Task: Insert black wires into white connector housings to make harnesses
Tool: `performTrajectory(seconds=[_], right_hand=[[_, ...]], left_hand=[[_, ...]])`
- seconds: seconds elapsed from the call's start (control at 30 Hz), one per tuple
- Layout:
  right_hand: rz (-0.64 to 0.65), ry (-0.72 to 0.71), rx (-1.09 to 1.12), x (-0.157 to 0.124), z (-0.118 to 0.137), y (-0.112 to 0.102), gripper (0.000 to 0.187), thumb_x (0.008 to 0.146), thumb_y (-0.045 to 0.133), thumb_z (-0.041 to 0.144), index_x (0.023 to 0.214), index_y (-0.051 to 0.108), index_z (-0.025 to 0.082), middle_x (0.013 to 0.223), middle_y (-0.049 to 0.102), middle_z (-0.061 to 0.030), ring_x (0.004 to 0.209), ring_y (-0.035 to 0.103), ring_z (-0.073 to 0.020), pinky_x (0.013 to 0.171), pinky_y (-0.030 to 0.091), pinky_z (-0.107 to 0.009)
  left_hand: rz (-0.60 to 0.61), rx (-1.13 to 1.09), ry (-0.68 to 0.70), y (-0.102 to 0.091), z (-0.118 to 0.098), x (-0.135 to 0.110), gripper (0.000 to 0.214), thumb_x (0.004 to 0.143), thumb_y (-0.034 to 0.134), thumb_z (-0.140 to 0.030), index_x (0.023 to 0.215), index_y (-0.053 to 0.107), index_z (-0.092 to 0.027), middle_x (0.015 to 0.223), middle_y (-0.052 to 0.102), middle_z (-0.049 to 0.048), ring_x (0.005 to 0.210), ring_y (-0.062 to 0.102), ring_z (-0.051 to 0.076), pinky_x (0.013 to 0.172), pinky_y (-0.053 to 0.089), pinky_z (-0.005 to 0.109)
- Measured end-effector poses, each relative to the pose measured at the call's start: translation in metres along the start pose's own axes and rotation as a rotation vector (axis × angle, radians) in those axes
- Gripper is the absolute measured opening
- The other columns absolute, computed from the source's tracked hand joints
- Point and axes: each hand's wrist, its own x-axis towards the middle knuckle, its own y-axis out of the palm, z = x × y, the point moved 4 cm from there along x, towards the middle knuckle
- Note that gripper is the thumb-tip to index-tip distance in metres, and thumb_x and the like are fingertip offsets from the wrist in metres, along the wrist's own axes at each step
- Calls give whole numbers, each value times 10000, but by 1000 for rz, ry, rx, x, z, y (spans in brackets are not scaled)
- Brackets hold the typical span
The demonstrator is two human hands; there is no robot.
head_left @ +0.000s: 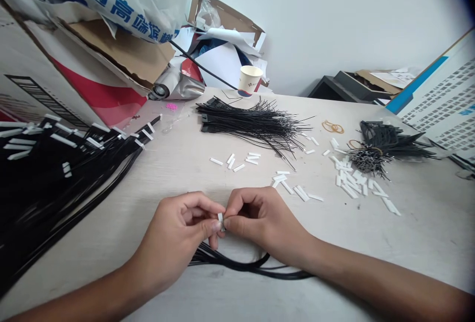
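Note:
My left hand (185, 233) and my right hand (256, 220) meet at the front middle of the table. Between my left thumb and forefinger is a small white plastic connector (220, 217). My right thumb and forefinger pinch at the connector's right side; what lies between those fingertips is too small to make out. Several black cables (237, 263) run in a curve on the table below both hands. Loose white connectors (284, 186) lie just beyond my right hand.
A bundle of thin black wires (245, 121) lies farther back, near a paper cup (249, 80). At right are a pile of white connectors (349, 178) and a second black wire bundle (374, 149). Black cables with white ends (74, 163) fill the left side beside a box (81, 79).

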Motion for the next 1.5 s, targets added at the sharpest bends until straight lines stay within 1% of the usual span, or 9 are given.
performTrajectory(seconds=[0.17, 0.3, 0.43, 0.53, 0.7, 0.77, 1.03, 1.3, 1.5], right_hand=[[51, -24, -104, 4, 1, -5, 56, 790, 643, 160, 737, 647, 144, 741, 711, -47, 725, 638, -163, 696, 479, -296], [62, -57, -272, 2, 7, -13, 64, 817, 633, 204, 832, 652, 144, 739, 672, -28, 659, 574, -134, 603, 441, -259], [-140, -387, -640, -14, 31, -20, 14, 817, 606, 142, 820, 618, 148, 724, 588, -7, 655, 507, -114, 590, 399, -241], [-87, -540, -795, -28, 38, -9, 96, 859, 539, 100, 787, 582, 148, 733, 564, -15, 679, 499, -115, 604, 395, -242], [198, -395, -1041, -31, 14, 14, 133, 889, 493, 121, 797, 579, 165, 807, 576, -32, 700, 513, -145, 581, 377, -275], [242, -380, -1134, -30, 6, 19, 140, 890, 484, 129, 776, 556, 168, 797, 577, -31, 695, 501, -155, 574, 358, -287], [181, -199, -893, -30, 4, 19, 111, 805, 511, 71, 769, 521, 176, 738, 556, 18, 614, 444, -100, 563, 334, -241], [241, 38, -741, -28, 9, 12, 173, 893, 448, 114, 818, 569, 213, 624, 524, 63, 534, 416, -70, 512, 325, -190], [214, 118, -820, -27, 0, 8, 156, 891, 467, 157, 786, 571, 208, 531, 457, 68, 461, 334, -73, 460, 276, -195]], left_hand=[[3, 9, 52, -3, 2, 2, 58, 720, 713, -164, 758, 670, -155, 587, 633, -35, 533, 608, 117, 586, 512, 256], [5, 46, 57, -9, 2, 3, 92, 785, 681, -190, 862, 645, -157, 600, 661, -23, 577, 629, 126, 632, 504, 261], [-27, -3, 87, -15, 3, 6, 127, 815, 664, -197, 918, 597, -166, 675, 684, -7, 605, 623, 123, 650, 493, 263], [-51, -59, 80, -17, 6, 7, 124, 824, 646, -182, 920, 568, -176, 694, 673, -12, 602, 607, 114, 631, 483, 252], [-60, -119, 72, -14, 7, 7, 117, 837, 607, -146, 924, 540, -186, 697, 661, -23, 585, 595, 102, 608, 473, 234], [-61, -131, 71, -13, 7, 6, 114, 836, 602, -141, 917, 535, -186, 695, 658, -25, 578, 595, 100, 600, 472, 231], [-33, -128, 84, -13, 8, 6, 85, 839, 598, -142, 885, 538, -182, 680, 656, -29, 571, 597, 90, 613, 471, 227], [-23, -112, 72, -13, 8, 7, 73, 851, 588, -143, 888, 545, -187, 676, 649, -38, 576, 594, 87, 632, 473, 233], [-17, -102, 69, -13, 8, 7, 84, 846, 601, -142, 889, 547, -191, 679, 646, -46, 587, 599, 87, 647, 476, 235]])
